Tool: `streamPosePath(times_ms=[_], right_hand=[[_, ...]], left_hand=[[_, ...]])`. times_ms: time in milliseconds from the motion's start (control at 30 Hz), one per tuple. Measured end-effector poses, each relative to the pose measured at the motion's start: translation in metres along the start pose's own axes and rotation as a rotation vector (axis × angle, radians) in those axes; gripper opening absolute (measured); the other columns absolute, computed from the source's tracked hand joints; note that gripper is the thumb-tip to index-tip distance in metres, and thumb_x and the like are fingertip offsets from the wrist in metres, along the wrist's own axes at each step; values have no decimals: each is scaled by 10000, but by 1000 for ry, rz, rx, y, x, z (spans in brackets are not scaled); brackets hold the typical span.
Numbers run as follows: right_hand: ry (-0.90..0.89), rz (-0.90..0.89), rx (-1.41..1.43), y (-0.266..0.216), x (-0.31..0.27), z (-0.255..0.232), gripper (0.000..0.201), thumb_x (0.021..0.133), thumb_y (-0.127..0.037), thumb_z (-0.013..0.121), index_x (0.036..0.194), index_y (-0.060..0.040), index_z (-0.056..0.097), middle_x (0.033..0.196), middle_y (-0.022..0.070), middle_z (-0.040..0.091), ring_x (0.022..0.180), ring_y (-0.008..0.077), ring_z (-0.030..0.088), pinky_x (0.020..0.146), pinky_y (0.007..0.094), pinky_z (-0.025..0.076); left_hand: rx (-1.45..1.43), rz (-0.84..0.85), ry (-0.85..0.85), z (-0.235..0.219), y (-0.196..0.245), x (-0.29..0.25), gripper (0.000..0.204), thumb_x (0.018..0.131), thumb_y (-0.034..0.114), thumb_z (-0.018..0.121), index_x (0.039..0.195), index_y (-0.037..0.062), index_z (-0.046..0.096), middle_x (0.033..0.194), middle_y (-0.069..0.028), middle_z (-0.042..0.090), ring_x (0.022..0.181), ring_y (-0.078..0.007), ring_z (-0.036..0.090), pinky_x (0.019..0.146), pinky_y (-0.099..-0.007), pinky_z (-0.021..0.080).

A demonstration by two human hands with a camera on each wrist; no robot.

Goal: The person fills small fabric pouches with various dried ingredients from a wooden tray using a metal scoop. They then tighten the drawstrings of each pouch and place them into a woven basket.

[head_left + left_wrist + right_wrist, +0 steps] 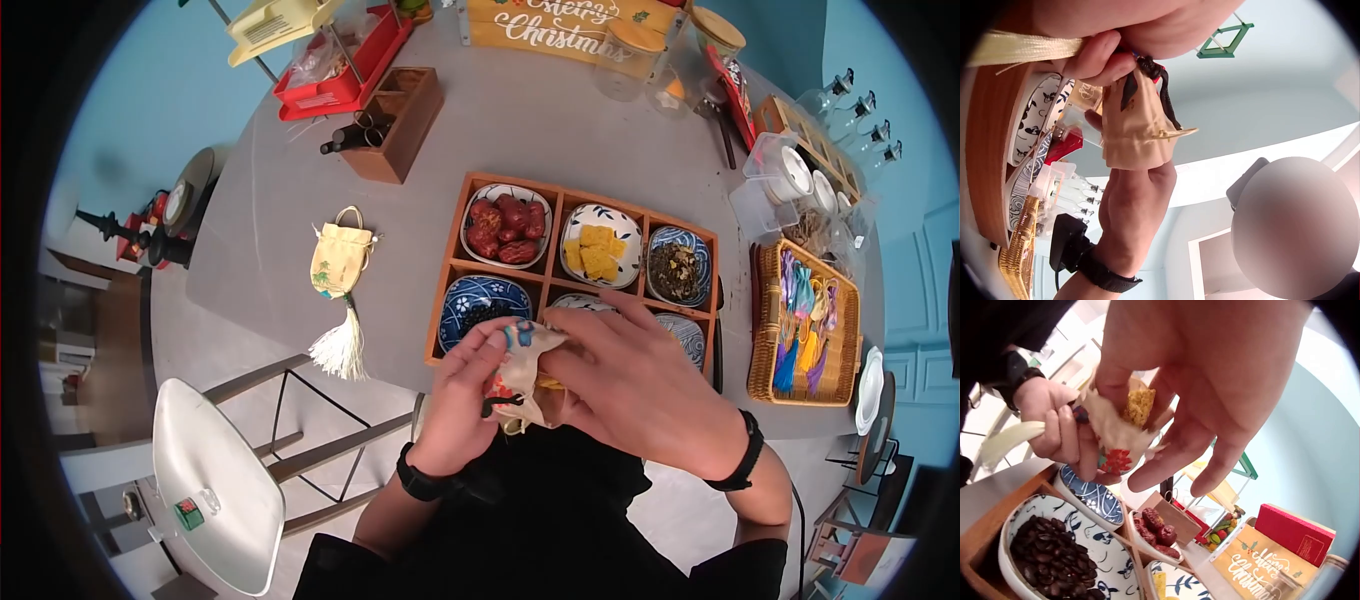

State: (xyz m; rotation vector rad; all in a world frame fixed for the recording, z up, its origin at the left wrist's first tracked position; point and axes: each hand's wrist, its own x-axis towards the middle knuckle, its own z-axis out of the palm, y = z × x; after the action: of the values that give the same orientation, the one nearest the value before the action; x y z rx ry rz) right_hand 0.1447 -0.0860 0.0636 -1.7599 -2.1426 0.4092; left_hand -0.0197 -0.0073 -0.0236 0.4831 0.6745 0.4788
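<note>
My left hand grips a cream cloth drawstring pouch, embroidered with a red flower; a pale tassel hangs from it. At the pouch's mouth, my right hand has its thumb and a finger about a crumbly yellow piece, the other fingers spread. Both hands are over the near side of a divided wooden box. Its bowls hold red dates, yellow pieces, dried tea-like bits and dark seeds; the hands partly hide the near row.
A second tasselled pouch lies left of the box. To the right is a wicker basket of colourful tassels. A wooden organizer, a red tray, glass jars and a Christmas sign stand farther back.
</note>
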Motion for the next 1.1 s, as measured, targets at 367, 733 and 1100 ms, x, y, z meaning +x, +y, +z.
streamPosePath(times_ms=[367, 733, 1100], right_hand=[[255, 150, 275, 27, -2, -31, 175, 744, -62, 674, 904, -7, 629, 851, 121, 623, 788, 312, 629, 727, 377, 522], [222, 221, -307, 74, 16, 8, 225, 784, -143, 695, 960, -6, 666, 1028, 160, 635, 988, 324, 604, 855, 414, 487], [302, 265, 367, -16, 7, 7, 512, 710, -283, 818, 1138, -69, 639, 1454, 257, 271, 1242, 420, 442, 972, 462, 436]], left_hand=[[-86, 128, 9, -13, 14, -9, 321, 995, 204, 475, 1270, 38, 475, 1170, -72, 597, 982, -140, 626, 823, -263, 513], [-298, 95, -229, -22, 8, -8, 327, 975, 268, 498, 1237, 75, 464, 956, -50, 528, 570, -72, 445, 448, -183, 362], [-37, 161, -227, -21, -1, 15, 406, 1030, 390, 349, 1320, 115, 427, 1138, -48, 611, 886, -134, 612, 633, -276, 474]])
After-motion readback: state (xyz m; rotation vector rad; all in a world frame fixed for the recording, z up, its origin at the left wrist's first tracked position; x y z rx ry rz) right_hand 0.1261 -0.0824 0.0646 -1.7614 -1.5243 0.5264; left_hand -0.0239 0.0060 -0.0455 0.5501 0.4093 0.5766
